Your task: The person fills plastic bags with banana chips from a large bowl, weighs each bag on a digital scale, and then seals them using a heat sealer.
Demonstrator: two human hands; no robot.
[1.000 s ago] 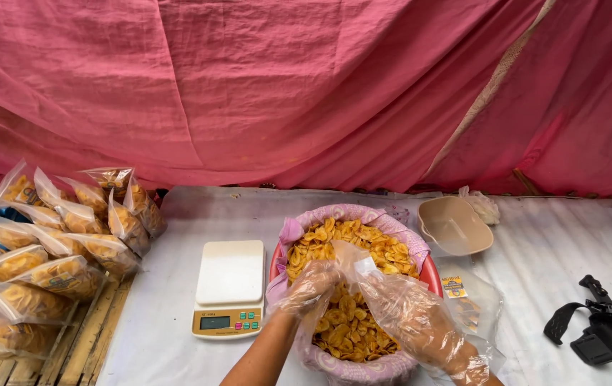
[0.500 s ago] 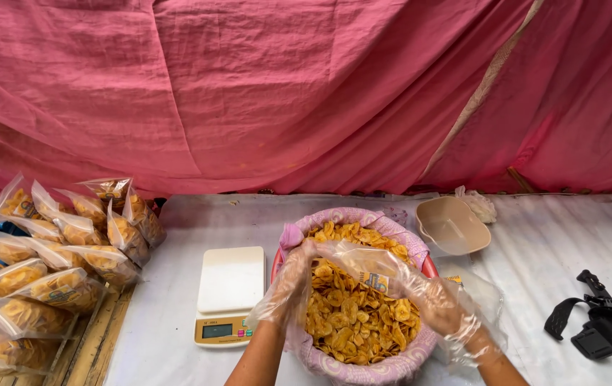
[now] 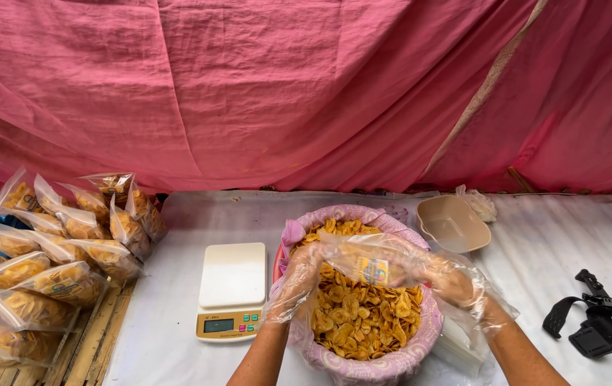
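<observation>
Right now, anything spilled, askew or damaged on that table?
Nothing spilled. Chips stay inside the lined tub; both gloved hands, left and right, hold a clear bag over it. Only oddity: a black strap lying loose at the table's right end.
</observation>
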